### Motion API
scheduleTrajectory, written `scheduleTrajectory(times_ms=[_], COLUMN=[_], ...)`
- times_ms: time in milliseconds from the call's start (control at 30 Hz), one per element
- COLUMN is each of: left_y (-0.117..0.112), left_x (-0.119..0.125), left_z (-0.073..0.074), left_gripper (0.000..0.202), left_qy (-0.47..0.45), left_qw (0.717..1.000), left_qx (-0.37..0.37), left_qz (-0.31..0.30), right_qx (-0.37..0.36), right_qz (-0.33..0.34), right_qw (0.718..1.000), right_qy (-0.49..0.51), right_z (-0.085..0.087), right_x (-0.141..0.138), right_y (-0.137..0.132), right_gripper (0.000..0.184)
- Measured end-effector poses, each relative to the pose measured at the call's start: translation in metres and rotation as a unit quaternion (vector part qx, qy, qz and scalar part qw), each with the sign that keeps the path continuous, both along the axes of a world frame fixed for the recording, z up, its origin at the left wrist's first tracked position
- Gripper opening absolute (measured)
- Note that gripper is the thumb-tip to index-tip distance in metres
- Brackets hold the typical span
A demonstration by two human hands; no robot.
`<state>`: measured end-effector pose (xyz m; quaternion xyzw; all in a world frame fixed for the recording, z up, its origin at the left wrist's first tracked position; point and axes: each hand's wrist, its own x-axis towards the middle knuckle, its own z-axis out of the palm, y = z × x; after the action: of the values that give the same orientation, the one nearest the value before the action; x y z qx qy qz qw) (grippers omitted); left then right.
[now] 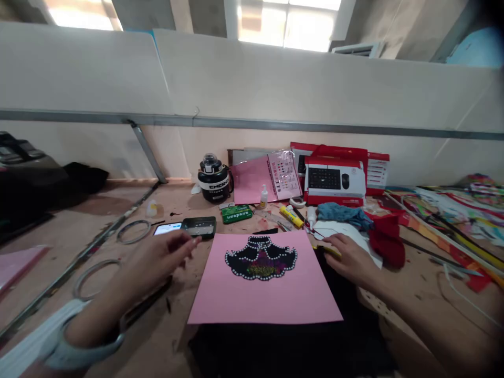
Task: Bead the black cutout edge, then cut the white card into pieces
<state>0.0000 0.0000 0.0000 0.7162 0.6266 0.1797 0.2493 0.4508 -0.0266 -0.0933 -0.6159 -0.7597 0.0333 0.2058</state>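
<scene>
Low workroom, pale partition wall, bright windows above. Wooden table [425, 294] crowded along the back and right with boxes, paper scraps and cloth.

- Pink sheet [268, 299] lies flat at the near edge, centred before the person, its near part over a black cloth [291, 346].
- On the sheet's upper half sits a black beaded piece [261, 258], scalloped and edged in white beads, with coloured beads in the middle.
- Left hand [157, 257] hovers just off the sheet's left corner, fingers loosely spread and bent. Nothing shows in it, though it is a little blurred. A black tray [199, 227] and a lit phone [167, 228] lie just beyond its fingertips.
- Right hand [350, 260] lies palm down at the sheet's right edge, fingers over a yellow item [328, 251]. I cannot tell whether it grips it.
- A glue stick [291, 216] lies further back.

Judgement: the beadwork looks fragile. The work would go best with the sheet pinned flat by the resting hand, the other coming in from the side and touching only bare black, never dragging across the bead rows.
</scene>
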Motion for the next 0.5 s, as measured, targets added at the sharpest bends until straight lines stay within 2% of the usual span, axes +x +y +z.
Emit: scheduleTrajectory(times_ms=[67, 167, 233, 267, 300, 333, 367, 400, 500], left_y=[0.028, 0.064, 0.084, 0.093, 0.101, 0.110, 0.118, 0.126, 0.148], left_x=[0.007, 0.022, 0.032, 0.036, 0.039, 0.042, 0.044, 0.046, 0.046], left_z=[0.002, -0.001, -0.005, -0.007, -0.010, -0.013, -0.016, -0.020, -0.029], left_gripper=[0.039, 0.028, 0.017, 0.014, 0.016, 0.019, 0.020, 0.019, 0.019], left_qy=[-0.001, -0.092, -0.184, -0.235, -0.246, -0.249, -0.246, -0.239, -0.192], left_qw=[0.999, 0.995, 0.978, 0.961, 0.957, 0.956, 0.957, 0.960, 0.974], left_qx=[0.032, -0.010, -0.077, -0.127, -0.136, -0.136, -0.132, -0.124, -0.080], left_qz=[-0.008, 0.028, 0.063, 0.068, 0.072, 0.073, 0.077, 0.077, 0.085], right_qx=[0.022, 0.062, -0.010, -0.069, -0.174, -0.277, -0.322, -0.348, -0.423], right_qz=[0.003, 0.005, 0.052, 0.070, 0.090, 0.079, 0.081, 0.082, 0.074], right_qw=[1.000, 0.994, 0.972, 0.939, 0.877, 0.785, 0.748, 0.723, 0.631], right_qy=[0.000, 0.092, 0.229, 0.330, 0.439, 0.548, 0.575, 0.591, 0.646], right_z=[0.008, 0.029, 0.045, 0.052, 0.056, 0.059, 0.059, 0.058, 0.045], right_x=[-0.003, -0.029, -0.061, -0.080, -0.100, -0.121, -0.142, -0.162, -0.212], right_y=[0.003, 0.019, 0.041, 0.056, 0.073, 0.092, 0.113, 0.134, 0.194], right_gripper=[0.024, 0.018, 0.010, 0.009, 0.014, 0.017, 0.018, 0.020, 0.021])
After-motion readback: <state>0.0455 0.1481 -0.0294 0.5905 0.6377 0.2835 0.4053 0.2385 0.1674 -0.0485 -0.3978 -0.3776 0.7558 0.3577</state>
